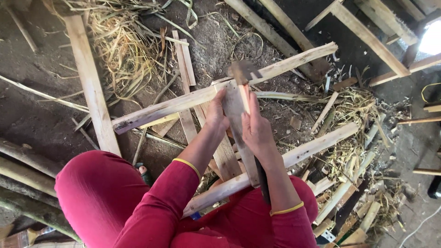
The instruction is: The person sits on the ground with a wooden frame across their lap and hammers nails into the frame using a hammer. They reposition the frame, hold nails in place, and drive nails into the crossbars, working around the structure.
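My right hand (257, 128) grips the pale wooden handle of a hammer (242, 72), whose dark head sits just above the upper rail (156, 109) of a rough wooden frame. My left hand (217, 112) presses on a cross slat (233, 110) where it meets that rail, right beside the hammer handle. The slat runs down to a second, lower rail (317, 143) that lies across my knees. A dark narrow strip (262, 181) shows under my right forearm; I cannot tell what it is. My sleeves and trousers are red.
Dry straw (121, 46) is strewn over the dirt floor at the back. A loose plank (89, 78) lies at the left, bamboo poles (23, 183) at the lower left. Wood offcuts (349, 193) pile up at the right, and timber beams (367, 34) cross the top right.
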